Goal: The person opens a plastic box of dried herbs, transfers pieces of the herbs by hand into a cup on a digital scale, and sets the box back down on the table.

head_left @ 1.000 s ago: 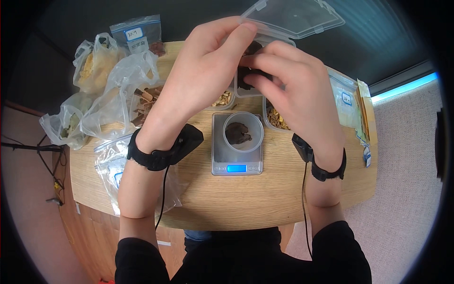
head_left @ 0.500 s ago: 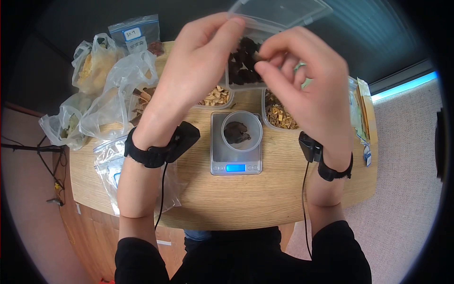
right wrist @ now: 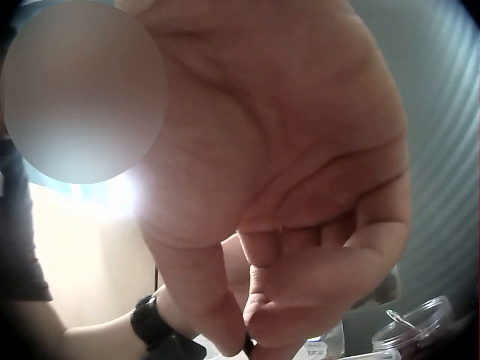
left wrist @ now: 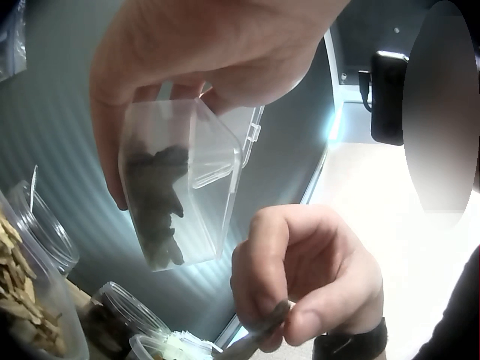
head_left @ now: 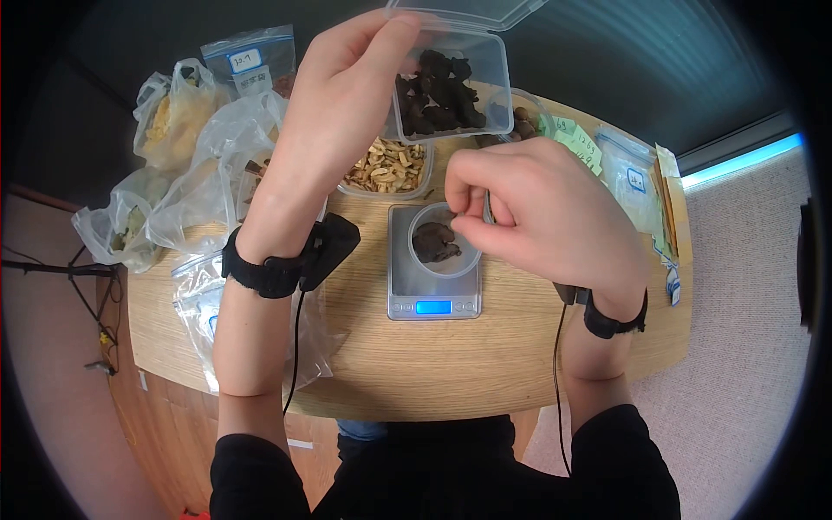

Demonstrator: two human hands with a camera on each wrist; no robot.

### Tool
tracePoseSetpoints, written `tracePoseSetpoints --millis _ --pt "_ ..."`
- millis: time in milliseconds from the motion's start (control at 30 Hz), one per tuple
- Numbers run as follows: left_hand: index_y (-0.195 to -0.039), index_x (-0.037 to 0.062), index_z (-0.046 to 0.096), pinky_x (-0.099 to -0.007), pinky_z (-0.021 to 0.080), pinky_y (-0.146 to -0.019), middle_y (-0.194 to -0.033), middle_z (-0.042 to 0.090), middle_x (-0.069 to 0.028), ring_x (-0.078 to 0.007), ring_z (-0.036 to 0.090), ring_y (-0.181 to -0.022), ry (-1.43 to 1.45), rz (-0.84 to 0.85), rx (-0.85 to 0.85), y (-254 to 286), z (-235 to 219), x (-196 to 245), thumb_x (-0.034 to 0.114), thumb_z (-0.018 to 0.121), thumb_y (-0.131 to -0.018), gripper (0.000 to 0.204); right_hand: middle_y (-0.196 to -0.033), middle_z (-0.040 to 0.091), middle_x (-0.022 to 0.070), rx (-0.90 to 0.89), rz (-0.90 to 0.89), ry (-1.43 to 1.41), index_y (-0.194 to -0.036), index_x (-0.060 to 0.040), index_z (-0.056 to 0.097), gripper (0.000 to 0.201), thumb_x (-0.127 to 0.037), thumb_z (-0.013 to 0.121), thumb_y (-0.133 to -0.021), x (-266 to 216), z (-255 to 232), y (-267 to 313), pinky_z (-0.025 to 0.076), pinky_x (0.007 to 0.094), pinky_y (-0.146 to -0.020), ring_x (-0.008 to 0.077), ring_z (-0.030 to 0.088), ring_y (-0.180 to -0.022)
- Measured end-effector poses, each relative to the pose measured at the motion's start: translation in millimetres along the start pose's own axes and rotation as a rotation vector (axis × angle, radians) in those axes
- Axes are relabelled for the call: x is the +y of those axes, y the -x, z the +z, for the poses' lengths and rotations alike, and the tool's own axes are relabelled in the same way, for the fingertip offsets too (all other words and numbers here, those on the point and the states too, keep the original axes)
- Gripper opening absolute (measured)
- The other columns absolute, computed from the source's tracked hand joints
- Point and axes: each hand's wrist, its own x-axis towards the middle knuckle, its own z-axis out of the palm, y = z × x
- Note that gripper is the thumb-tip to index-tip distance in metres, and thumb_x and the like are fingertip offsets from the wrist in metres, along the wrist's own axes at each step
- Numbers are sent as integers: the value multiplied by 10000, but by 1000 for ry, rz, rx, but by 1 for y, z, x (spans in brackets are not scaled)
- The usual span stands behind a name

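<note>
My left hand (head_left: pixel 347 91) grips a clear plastic box (head_left: pixel 494 91) by its far left side and holds it tilted, lid hinged back. Dark, shrivelled dried pieces (head_left: pixel 442 95) lie inside it. Between thumb and forefinger, my right hand (head_left: pixel 550 199) pinches a thin dark dried slice (left wrist: pixel 279 313), seen best in the left wrist view. Those fingertips are at the right rim of a round clear cup (head_left: pixel 468 262), which holds similar dark pieces (head_left: pixel 436 243). Under the cup is a small silver digital scale (head_left: pixel 412 286) with a lit blue display.
Behind the scale is a tub of pale dried slices (head_left: pixel 387 165). Plastic bags (head_left: pixel 230 143) crowd the table's left side, with a flat zip bag (head_left: pixel 204 303) nearer. Green notes (head_left: pixel 576 143), a round jar (head_left: pixel 529 121) and another zip bag (head_left: pixel 630 178) are at the back right.
My right hand has left the box and come down toward me to the cup, a dark slice in its fingers. The box in my left hand has shifted left and slightly away.
</note>
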Motion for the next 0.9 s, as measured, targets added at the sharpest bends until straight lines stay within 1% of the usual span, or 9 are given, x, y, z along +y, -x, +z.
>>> tracePoseSetpoints --millis 133,200,233,400,467,533,567,633,900 --pt "-1303 111 727 -330 547 -913 -1276 742 -14 -153 670 -1168 -20 -1 -5 0 0 1 401 559 -1095 394 -685 679 99 -156 18 -61 -818 -23 653 85 -80 716 -821 -1 -7 3 504 368 -595 262 666 -616" --pt "-1307 106 726 -319 540 -903 -1277 742 -16 -146 667 -1160 -8 14 -41 -1 -2 -2 400 559 -1095 399 -677 634 8 -5 -54 -151 -877 -26 712 87 -22 777 -820 1 -6 5 398 249 -531 89 537 -544" --pt "-1310 100 725 -308 533 -894 -1278 741 -17 -140 664 -1152 4 30 -79 -1 -2 -2 399 559 -1095 404 -677 634 8 -5 -55 -151 -877 -26 712 87 -22 777 -820 -2 -6 4 398 249 -531 89 537 -544" --pt "-1301 83 729 -267 494 -836 -1219 744 -8 -125 662 -1114 -80 70 -112 4 4 1 396 558 -1096 411 -755 683 -41 559 49 -65 -954 -25 764 104 28 776 -866 2 -3 -4 345 163 -535 -25 523 -625" --pt "-1296 76 729 -252 479 -806 -1183 748 -6 -115 666 -1093 -59 82 -139 5 8 2 390 563 -1095 408 -789 706 -5 594 58 -14 -986 -22 771 142 30 778 -854 7 0 -8 382 175 -539 5 535 -618" --pt "-1112 -29 727 -253 442 -660 -833 636 17 -58 539 -751 25 133 -156 11 15 6 295 554 -1092 368 -838 721 48 686 -63 112 -1027 -9 767 173 13 770 -855 14 5 -13 440 224 -566 76 571 -616" --pt "-1073 -39 717 -261 440 -648 -801 629 15 -58 541 -740 35 148 -175 14 17 9 281 549 -1090 362 -838 721 48 686 -63 112 -1027 -9 767 173 13 770 -855 14 7 -13 440 224 -566 76 571 -616" --pt "-1068 -44 715 -265 439 -643 -787 626 10 -60 537 -736 68 151 -200 16 25 11 275 545 -1090 362 -872 699 107 612 -74 170 -981 -29 745 119 -61 750 -866 14 8 -15 538 427 -674 339 676 -750" --pt "-1008 -38 701 -273 426 -617 -740 609 5 -63 506 -700 107 190 -201 16 28 2 280 537 -1091 368 -849 692 101 544 -18 185 -944 -48 748 92 -101 755 -870 12 9 -14 526 429 -667 339 669 -759"
